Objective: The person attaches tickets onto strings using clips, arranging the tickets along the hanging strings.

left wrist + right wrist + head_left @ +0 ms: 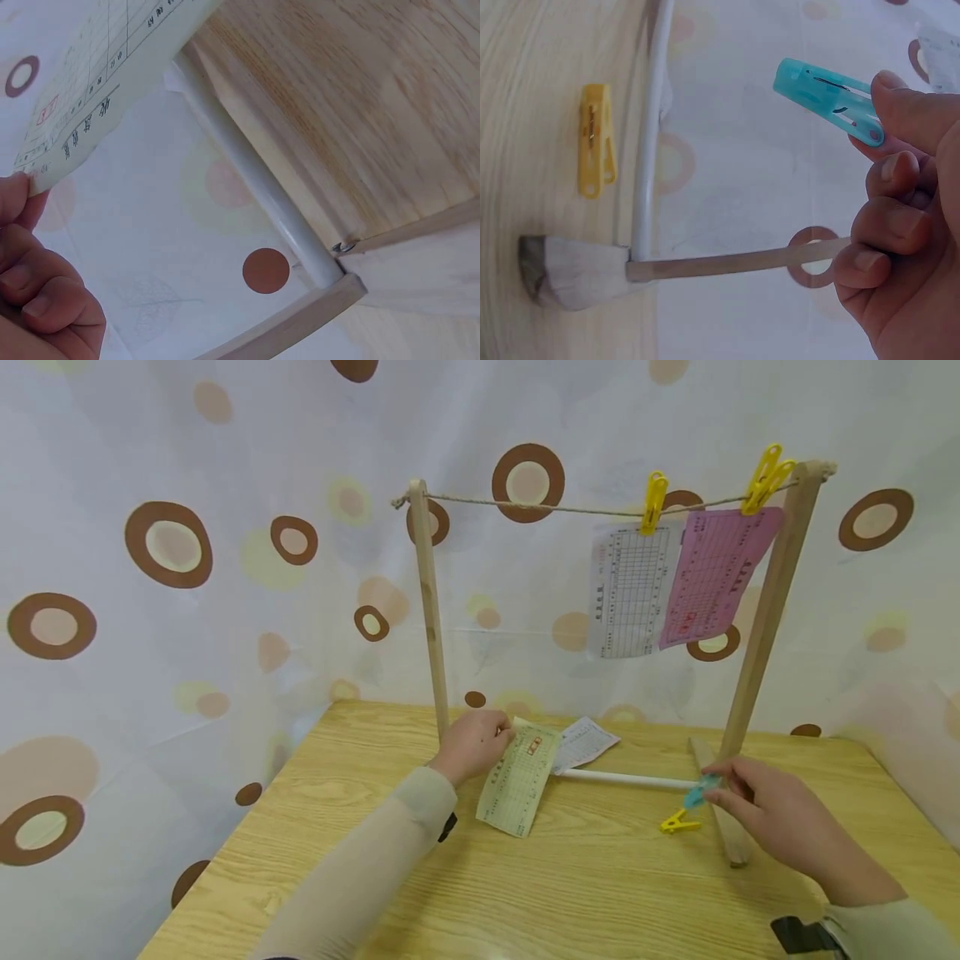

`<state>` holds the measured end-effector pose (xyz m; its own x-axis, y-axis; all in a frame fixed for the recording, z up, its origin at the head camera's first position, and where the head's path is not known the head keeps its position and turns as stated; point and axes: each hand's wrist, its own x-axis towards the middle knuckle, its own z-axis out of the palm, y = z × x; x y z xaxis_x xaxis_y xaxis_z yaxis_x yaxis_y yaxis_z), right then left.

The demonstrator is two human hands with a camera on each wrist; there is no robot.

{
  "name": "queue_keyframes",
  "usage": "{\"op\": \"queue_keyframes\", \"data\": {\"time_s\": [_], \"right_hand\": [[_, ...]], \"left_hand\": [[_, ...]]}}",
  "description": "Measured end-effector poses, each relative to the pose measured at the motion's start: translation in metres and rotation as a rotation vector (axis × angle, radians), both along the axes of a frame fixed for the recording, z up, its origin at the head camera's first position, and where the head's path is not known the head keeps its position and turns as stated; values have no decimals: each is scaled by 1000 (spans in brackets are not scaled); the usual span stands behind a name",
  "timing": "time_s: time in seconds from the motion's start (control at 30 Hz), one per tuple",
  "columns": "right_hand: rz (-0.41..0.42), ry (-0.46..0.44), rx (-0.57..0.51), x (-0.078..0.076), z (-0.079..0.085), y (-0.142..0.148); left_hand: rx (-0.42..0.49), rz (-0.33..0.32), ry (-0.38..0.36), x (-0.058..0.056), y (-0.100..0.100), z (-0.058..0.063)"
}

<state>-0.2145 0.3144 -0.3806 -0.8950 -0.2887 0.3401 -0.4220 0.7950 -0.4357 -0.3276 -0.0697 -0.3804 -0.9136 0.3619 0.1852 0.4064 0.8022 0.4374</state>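
Note:
Between thumb and finger, my left hand [474, 745] pinches the top corner of a yellow printed paper slip [521, 781], which hangs tilted above the table. The slip also shows in the left wrist view, held at one end. My right hand [776, 810] pinches a blue clothespin [832, 97] by its handle ends, near the foot of the right post. A yellow clothespin [680, 822] lies on the table just below it. Behind the yellow slip lies a white printed slip [587, 743], partly covered.
A wooden frame has a left post [429, 610], a right post [772, 610], a string [525, 507] and a white bottom rod [630, 779]. Yellow clothespins [654, 503] hold a white slip [633, 593] and a pink slip [720, 577] on the string's right half.

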Motion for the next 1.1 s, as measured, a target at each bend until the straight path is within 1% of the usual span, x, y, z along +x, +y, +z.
{"op": "queue_keyframes", "data": {"time_s": [0.23, 0.43, 0.67, 0.8, 0.9, 1.0, 1.1], "right_hand": [[49, 49, -5, 2, 24, -14], [87, 103, -5, -2, 54, -25], [94, 211, 79, -9, 91, -36], [116, 258, 118, -11, 111, -45], [137, 276, 142, -12, 125, -51], [141, 275, 167, -14, 141, -58], [112, 252, 184, -14, 159, -65]], "left_hand": [[-14, -49, 55, 5, -1, 8], [6, -78, 131, 11, -4, 20], [41, -114, 200, 20, -8, 34], [57, -125, 243, 25, -9, 43], [70, -122, 269, 27, -10, 50], [88, -125, 302, 28, -11, 59], [102, -126, 323, 28, -14, 70]]}}
